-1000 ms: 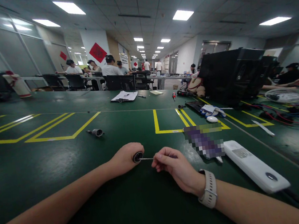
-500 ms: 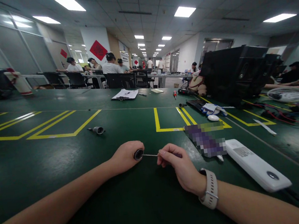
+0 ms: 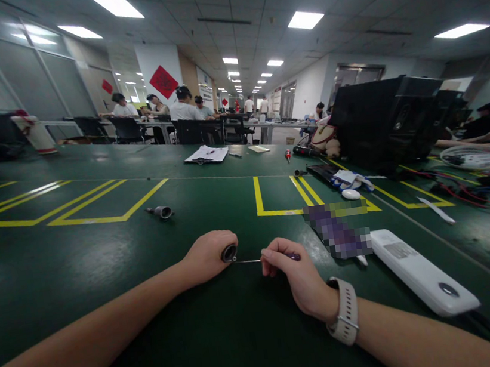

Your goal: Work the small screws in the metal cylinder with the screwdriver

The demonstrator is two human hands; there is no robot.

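Observation:
My left hand is closed round a small dark cylindrical part, its round end facing right. My right hand, with a pale watch on the wrist, pinches a thin screwdriver with a purple handle. The metal tip points left and meets the part's end. Both hands rest low over the green table.
A second small metal cylinder lies further back on the left. A white flat device lies to the right. Yellow tape outlines mark the table. Papers, black cases, coloured wires and seated people are beyond.
My right hand has slid a little to the right along the screwdriver, so more of the shaft shows. The left hand keeps hold of the part.

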